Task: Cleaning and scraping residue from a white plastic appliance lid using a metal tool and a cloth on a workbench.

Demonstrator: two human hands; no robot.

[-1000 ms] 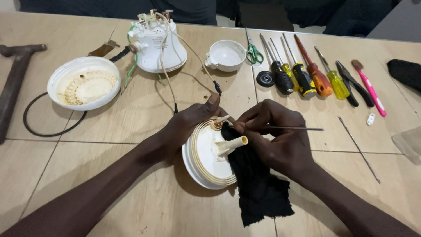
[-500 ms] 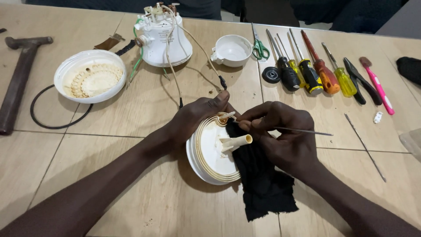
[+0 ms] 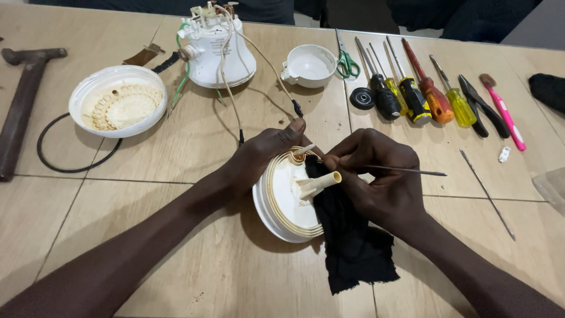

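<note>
Left hand (image 3: 262,156) gripped the rim of the round white part (image 3: 288,197), tilted on the surface (image 3: 176,247) at centre. Right hand (image 3: 379,176), closed, pinched a thin metal rod (image 3: 406,171) over a black cloth (image 3: 353,241). Risk: rod slipping off the ridges, jabbing the thumb. Screwdrivers (image 3: 412,94) crowded the far right; near edge lay open.

A light tan laminate tabletop (image 3: 176,277) with faint wood grain and thin dark seams fills nearly the whole frame. Even, soft light falls on it, throwing only short shadows. Along the top edge, dark shapes sit behind the table, too cropped to identify.
</note>
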